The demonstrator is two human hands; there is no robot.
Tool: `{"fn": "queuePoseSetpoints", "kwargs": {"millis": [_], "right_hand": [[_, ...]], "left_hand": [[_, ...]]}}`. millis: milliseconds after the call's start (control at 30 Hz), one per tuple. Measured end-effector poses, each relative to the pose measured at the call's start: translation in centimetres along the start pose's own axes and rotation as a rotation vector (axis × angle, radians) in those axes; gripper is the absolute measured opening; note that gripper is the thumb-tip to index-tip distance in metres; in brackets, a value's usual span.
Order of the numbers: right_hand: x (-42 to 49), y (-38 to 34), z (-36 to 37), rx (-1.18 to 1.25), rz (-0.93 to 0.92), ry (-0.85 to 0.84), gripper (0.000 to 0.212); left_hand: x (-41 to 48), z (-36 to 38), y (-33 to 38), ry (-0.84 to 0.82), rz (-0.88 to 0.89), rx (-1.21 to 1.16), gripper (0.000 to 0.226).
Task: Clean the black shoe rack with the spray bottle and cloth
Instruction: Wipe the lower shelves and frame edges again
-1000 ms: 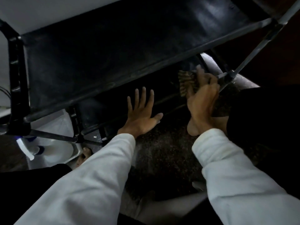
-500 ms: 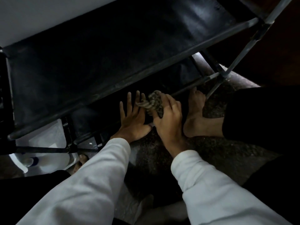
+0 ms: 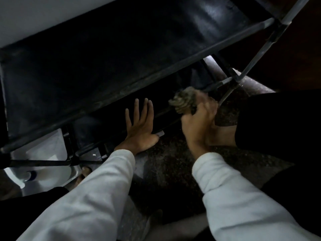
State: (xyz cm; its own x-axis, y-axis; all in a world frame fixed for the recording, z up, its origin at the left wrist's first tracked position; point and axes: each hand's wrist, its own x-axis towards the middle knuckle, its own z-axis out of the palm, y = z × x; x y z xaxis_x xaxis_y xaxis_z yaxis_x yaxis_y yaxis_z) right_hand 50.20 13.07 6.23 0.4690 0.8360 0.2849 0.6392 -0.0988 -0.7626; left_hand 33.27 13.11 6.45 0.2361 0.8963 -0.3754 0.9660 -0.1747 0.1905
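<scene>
- Under the top tier of the black shoe rack (image 3: 121, 54), both hands are at the lowest shelf, close to the dark speckled floor (image 3: 173, 164)
- left hand (image 3: 139, 126): flat, fingers straight and slightly spread, palm pressed on the front edge of the bottom shelf; holds nothing; looks like bracing
- right hand (image 3: 198, 122): fingers curled round a bunched, mottled cloth (image 3: 184, 100); cloth and knuckles are motion-blurred; cloth sits against the front rail of the bottom tier, towards the rack's right end, near the corner joint
- spray bottle (image 3: 46, 178): probably the white shape with a blue part at lower left, on the floor past the rack's left leg, well apart from both hands; too dim to be sure
- bare foot (image 3: 224, 134) just behind the right wrist, beside the rail
- step, as I judge it: wiping the bottom rail and shelf; no spraying in hand
- next move calls for firm pressure along the thin rail right into the corner joint; left hand bracing so the light frame doesn't slide; more spray would mean a reach across to the left
- top tier: sheen at right, dull streaks along front edge; can't tell if cleaned
</scene>
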Motion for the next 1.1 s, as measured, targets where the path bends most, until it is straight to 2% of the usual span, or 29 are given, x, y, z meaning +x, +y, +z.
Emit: {"fn": "queuePoseSetpoints", "kwargs": {"millis": [100,200,400,500,633,700,800,867,967,1100], "right_hand": [[-4.0,-2.4,1.3,0.012,-0.048,-0.138,0.055],[-3.8,-2.2,1.3,-0.012,-0.131,-0.224,0.061],[-1.8,-1.4,0.9,-0.063,-0.119,-0.238,0.062],[0.6,0.3,0.0,-0.099,-0.089,-0.171,0.053],[6.3,2.4,-2.0,-0.011,0.176,-0.020,0.050],[7.1,2.5,-2.2,-0.020,0.219,0.010,0.052],[5.9,1.4,-2.2,0.041,0.185,0.088,0.045],[4.3,0.7,-2.0,0.096,0.162,0.142,0.041],[0.8,-0.3,-0.8,0.065,0.117,0.074,0.051],[-1.2,-0.1,0.0,0.000,-0.008,0.057,0.048]], "left_hand": [[0.1,0.0,0.1,0.005,-0.035,0.002,0.111],[0.0,0.0,0.1,0.027,-0.031,-0.014,0.110],[-0.2,-0.3,0.0,0.017,-0.002,-0.046,0.111],[-0.4,-0.3,-0.1,0.016,0.014,-0.058,0.109],[-0.5,-0.4,0.0,0.029,0.020,-0.046,0.109],[-0.6,-0.4,0.2,0.020,0.011,-0.042,0.109],[-0.5,-0.5,0.4,-0.008,-0.017,-0.054,0.109],[0.1,-0.4,1.4,0.034,0.007,-0.038,0.111],[0.6,0.3,3.6,0.095,0.110,0.016,0.111],[1.2,1.1,3.3,0.107,0.124,0.021,0.118]]}}
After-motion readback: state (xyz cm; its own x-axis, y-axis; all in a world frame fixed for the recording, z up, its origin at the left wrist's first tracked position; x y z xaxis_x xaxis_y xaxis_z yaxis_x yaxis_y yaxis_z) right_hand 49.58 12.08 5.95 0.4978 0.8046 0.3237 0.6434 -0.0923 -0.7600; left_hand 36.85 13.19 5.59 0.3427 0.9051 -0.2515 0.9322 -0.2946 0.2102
